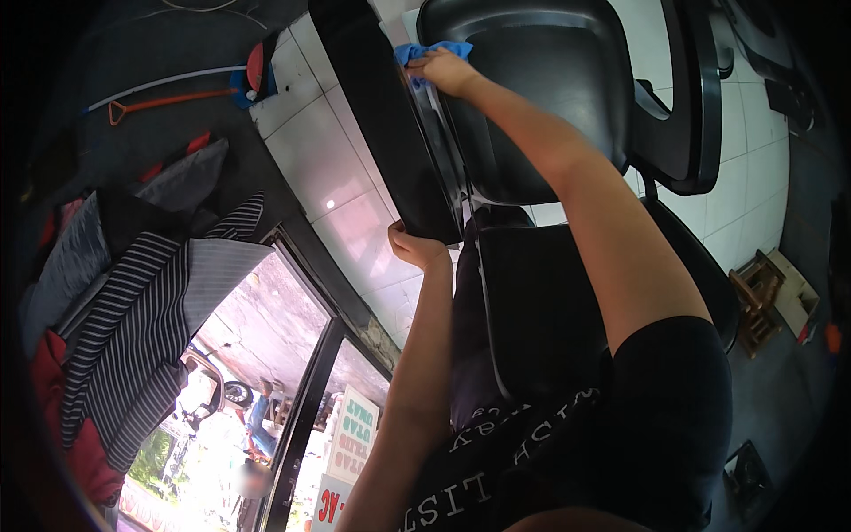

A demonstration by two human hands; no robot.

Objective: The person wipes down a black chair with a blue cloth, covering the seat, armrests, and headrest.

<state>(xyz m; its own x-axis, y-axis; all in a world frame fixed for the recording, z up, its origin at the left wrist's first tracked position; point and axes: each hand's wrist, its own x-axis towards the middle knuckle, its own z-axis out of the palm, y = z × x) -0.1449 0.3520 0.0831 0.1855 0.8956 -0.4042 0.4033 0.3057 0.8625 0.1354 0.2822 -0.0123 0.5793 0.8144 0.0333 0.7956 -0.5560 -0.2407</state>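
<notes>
My right hand [444, 69] presses a blue cloth [459, 48] against the inner side of a black armrest panel [392, 126], near its far end. At the panel's near end, my left hand [419, 246] is curled around the lower corner. The panel belongs to a chair with a padded black backrest or seat [545, 100], and a second black padded part [538, 292] lies closer to my body. Part of the cloth hangs into the gap between panel and padding.
White floor tiles [326, 146] lie beyond the chair. A long-handled dustpan [251, 86] is at the upper left. Striped cloths [133, 319] hang beside a glass door, through which a person [259, 425] and a motorcycle show. A wooden stool [756, 302] stands at right.
</notes>
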